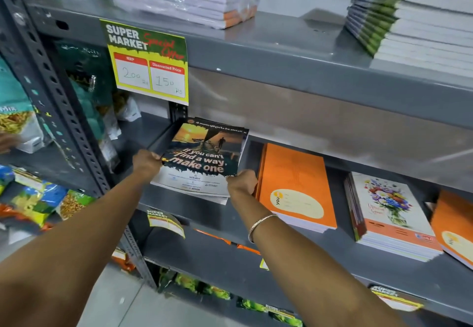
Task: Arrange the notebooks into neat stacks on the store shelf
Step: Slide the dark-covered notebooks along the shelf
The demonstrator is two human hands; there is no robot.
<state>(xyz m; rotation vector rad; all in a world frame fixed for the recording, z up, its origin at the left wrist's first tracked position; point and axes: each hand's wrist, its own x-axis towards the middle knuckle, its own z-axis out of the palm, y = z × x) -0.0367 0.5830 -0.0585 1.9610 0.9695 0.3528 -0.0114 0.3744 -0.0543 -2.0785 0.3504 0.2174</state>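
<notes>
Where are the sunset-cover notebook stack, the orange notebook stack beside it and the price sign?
sunset-cover notebook stack (204, 152): head view, top cover.
orange notebook stack (294, 173): head view, top cover.
price sign (148, 62): head view, its middle.

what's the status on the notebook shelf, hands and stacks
Left hand and right hand grip sunset notebook stack by its near corners, front edge overhanging the shelf. Orange stack close on its right. Nothing blocking.
</notes>
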